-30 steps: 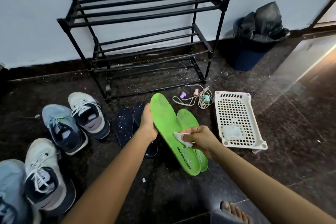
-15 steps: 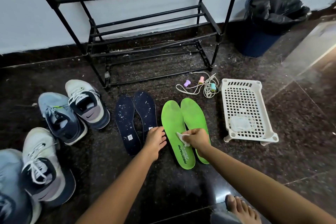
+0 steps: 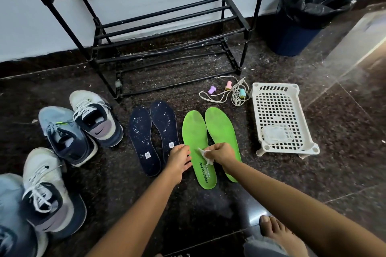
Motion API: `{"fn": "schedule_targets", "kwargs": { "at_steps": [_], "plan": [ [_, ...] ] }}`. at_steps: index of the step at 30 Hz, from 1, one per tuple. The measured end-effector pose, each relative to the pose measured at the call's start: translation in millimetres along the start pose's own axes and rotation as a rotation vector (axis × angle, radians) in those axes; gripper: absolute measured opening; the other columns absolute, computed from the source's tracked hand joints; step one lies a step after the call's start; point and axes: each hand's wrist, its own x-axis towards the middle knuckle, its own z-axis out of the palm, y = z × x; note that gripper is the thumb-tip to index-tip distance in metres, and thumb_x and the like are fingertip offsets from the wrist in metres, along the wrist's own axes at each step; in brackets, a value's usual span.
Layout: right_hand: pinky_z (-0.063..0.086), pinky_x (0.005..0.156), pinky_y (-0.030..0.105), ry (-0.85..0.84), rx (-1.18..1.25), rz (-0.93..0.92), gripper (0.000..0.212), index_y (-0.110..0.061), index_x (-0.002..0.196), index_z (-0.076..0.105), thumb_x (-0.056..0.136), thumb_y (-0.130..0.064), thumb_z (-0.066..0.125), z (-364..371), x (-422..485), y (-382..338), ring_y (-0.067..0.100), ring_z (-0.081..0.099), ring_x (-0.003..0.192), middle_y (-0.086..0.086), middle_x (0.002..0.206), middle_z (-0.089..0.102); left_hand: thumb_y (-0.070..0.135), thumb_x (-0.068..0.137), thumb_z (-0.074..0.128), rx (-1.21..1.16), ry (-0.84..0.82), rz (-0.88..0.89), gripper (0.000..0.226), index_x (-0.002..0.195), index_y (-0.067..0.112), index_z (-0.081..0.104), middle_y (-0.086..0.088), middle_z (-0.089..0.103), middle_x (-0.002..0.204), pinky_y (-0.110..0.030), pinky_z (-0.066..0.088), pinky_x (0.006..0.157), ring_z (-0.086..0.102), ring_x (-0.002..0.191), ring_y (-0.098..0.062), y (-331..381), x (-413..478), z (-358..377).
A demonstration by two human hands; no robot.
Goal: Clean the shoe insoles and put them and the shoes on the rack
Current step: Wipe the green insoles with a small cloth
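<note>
Two green insoles (image 3: 195, 131) lie side by side on the dark floor. My right hand (image 3: 222, 153) pinches a small white wipe (image 3: 205, 155) over the left green one. My left hand (image 3: 178, 159) rests at that insole's left edge, fingers relaxed, over the heel of a dark blue insole. Two dark blue insoles (image 3: 141, 137), flecked with white specks, lie to the left. Several grey and white sneakers (image 3: 94, 118) stand further left. The black metal rack (image 3: 150, 16) stands bare against the wall.
A white plastic basket (image 3: 277, 98) with a clear wrapper inside sits right of the insoles. White laces with pastel caps (image 3: 227, 91) lie before the rack. A bin with a black bag (image 3: 309, 6) stands at the back right. My bare foot (image 3: 277, 233) is below.
The green insole that my left hand held tilted up now lies flat beside its pair. My left hand has let go and dropped to its edge. The view has moved closer.
</note>
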Motion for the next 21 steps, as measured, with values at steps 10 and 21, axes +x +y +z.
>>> {"fn": "schedule_targets", "kwargs": {
  "at_steps": [10,21],
  "plan": [
    [0.048,0.049,0.023,0.148,0.325,-0.129,0.014,-0.010,0.072,0.070,0.074,0.004,0.069,-108,8,-46,0.017,0.059,0.054,0.009,0.064,0.067,0.021,0.101,0.048,0.168,-0.026,0.146,0.030,0.130,0.017,0.050,-0.005,0.057,0.124,-0.031,0.049,0.085,0.057,0.107,-0.018,31,0,39],
    [0.049,0.046,0.021,0.298,0.707,-0.180,0.012,0.002,0.086,0.066,0.082,0.011,0.059,-231,49,-101,0.013,0.060,0.048,0.009,0.063,0.065,0.016,0.101,0.047,0.273,-0.263,0.303,0.017,0.116,0.018,0.053,-0.003,0.064,0.105,-0.026,0.046,0.073,0.058,0.086,-0.015,131,0,162]
  ]
}}
